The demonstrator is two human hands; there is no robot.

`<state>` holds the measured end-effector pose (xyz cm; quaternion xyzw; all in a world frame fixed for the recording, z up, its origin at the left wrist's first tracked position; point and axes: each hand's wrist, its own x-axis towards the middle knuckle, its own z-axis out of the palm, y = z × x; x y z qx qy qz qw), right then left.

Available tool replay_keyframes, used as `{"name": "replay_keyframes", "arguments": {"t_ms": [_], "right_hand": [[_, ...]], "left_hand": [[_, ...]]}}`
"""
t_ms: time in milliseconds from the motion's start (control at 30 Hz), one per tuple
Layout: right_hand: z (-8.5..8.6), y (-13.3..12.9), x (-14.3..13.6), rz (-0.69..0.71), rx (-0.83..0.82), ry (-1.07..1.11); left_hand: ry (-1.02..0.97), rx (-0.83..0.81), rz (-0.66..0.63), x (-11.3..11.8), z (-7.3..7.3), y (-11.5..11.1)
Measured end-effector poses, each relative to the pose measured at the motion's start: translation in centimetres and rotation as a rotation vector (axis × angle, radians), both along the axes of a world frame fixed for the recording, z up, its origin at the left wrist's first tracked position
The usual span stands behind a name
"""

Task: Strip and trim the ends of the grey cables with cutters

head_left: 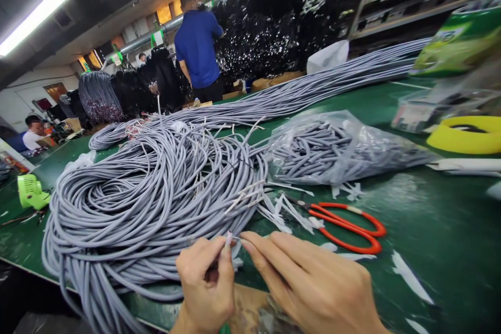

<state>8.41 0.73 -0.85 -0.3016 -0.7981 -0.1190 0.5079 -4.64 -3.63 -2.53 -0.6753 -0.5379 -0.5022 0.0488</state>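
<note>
My left hand (pixel 207 284) is closed in a pinch, thumb against forefinger, at the front of the table. Close beside it, my right hand (pixel 313 274) pinches with thumb and fingertips. Between the two sets of fingertips shows a thin pale wire (pixel 236 238); most of it is hidden by the fingers. Just behind my hands lies a large coiled heap of grey cables (pixel 152 203), with pale stripped ends sticking out. Scissors with red handles (pixel 348 224) rest beyond my right hand, their blades among white scraps (pixel 277 211).
A clear plastic bag (pixel 336 148) of short grey cable pieces lies behind the scissors. A long cable bundle (pixel 313 81) crosses the green table (pixel 442 219). Yellow tape (pixel 465 134) is at right, a green fan (pixel 33 191) at left. A person in blue (pixel 198 47) stands beyond.
</note>
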Motion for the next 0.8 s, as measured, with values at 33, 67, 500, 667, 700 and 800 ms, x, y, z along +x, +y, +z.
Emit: {"name": "replay_keyframes", "arguments": {"t_ms": [33,67,500,667,700,800], "right_hand": [[0.0,0.0,0.0,-0.013,0.007,0.006],[0.0,0.1,-0.1,-0.026,0.015,0.011],[0.7,1.7,1.3,0.158,0.045,-0.169],[1.7,2.7,1.8,0.221,-0.052,-0.409],[2.1,2.9,2.0,0.241,-0.097,-0.463],[3.2,3.1,2.4,0.274,-0.203,-0.592]], "left_hand": [[0.029,0.001,-0.012,0.1,-0.1,-0.1],[0.067,0.002,-0.029,0.1,-0.2,-0.1],[0.038,-0.135,-0.088,-0.4,-0.5,0.0],[0.126,-0.132,-0.125,-0.7,-0.9,0.3],[0.137,-0.127,-0.121,-0.8,-0.9,0.4],[0.146,-0.122,-0.118,-0.9,-1.0,0.4]]}}
